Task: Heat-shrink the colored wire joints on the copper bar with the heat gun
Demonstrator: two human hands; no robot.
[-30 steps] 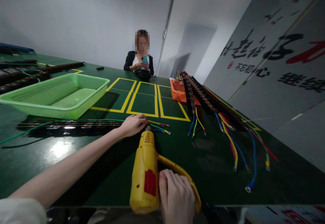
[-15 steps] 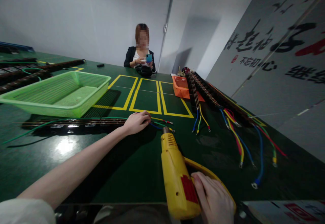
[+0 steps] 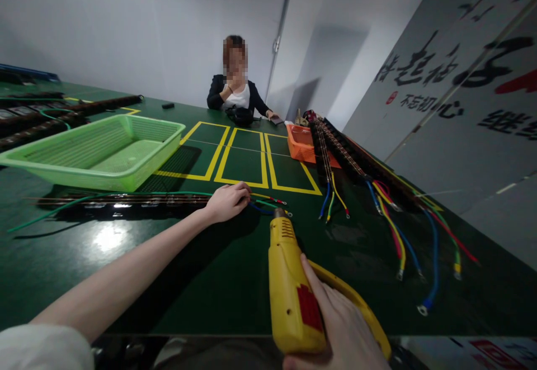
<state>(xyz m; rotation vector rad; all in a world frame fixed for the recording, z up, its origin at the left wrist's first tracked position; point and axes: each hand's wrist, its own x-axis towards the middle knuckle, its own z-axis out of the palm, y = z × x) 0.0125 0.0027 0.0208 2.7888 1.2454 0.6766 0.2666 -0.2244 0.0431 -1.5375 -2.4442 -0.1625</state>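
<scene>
My right hand (image 3: 339,314) is wrapped round the handle of a yellow heat gun (image 3: 293,280) with a red patch on its side. The gun's metal nozzle points away from me, close to the ring-lug ends of several coloured wires (image 3: 271,207). My left hand (image 3: 230,201) is closed round these wires, near the end of a dark wiring harness (image 3: 138,207) that lies flat on the green table (image 3: 201,280). Green and black wires trail out on the harness's left. Whether the nozzle touches the wires I cannot tell.
A green plastic basket (image 3: 126,183) stands behind the harness. On the right lie more harnesses (image 3: 342,149) with coloured lugged wires, by an orange basket (image 3: 301,147). More harnesses (image 3: 84,112) lie at the far left. A person (image 3: 239,96) sits across the table.
My right hand has shifted forward along the heat gun, its thumb now against the body. My left hand stays put. The person opposite has lowered the phone to the table and raised one hand.
</scene>
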